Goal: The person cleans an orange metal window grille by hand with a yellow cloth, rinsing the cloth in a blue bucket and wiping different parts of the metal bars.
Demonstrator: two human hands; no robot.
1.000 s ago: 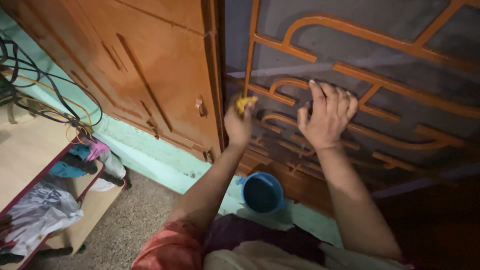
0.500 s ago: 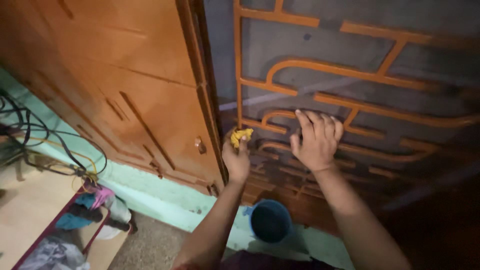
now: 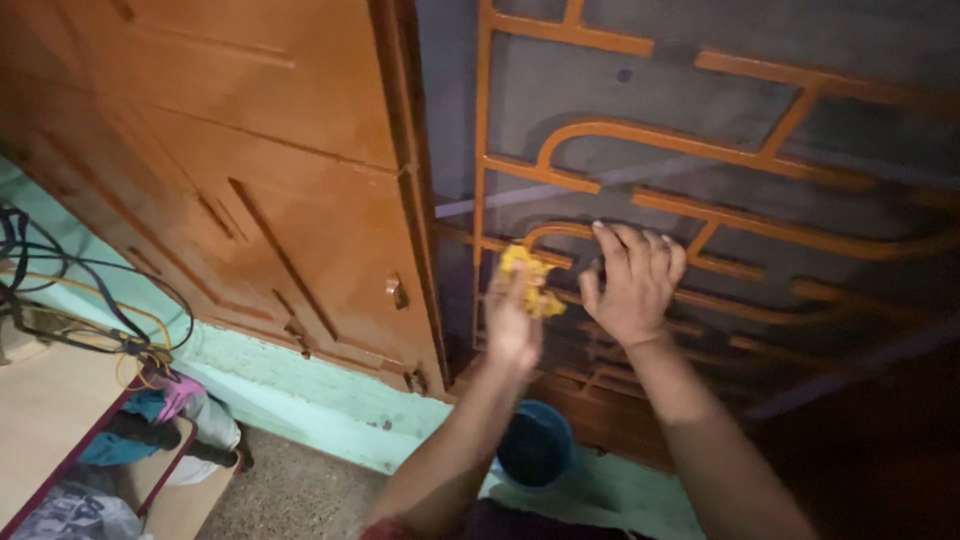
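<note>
L hand fingers closed on yellow cloth, pressed vs orange grille. R hand fingers spread wide, flat on grille bars.

Home: wooden door, window grille

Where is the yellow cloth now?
The yellow cloth is in the left hand, pressed to the orange grille, just left of the right hand.
</note>
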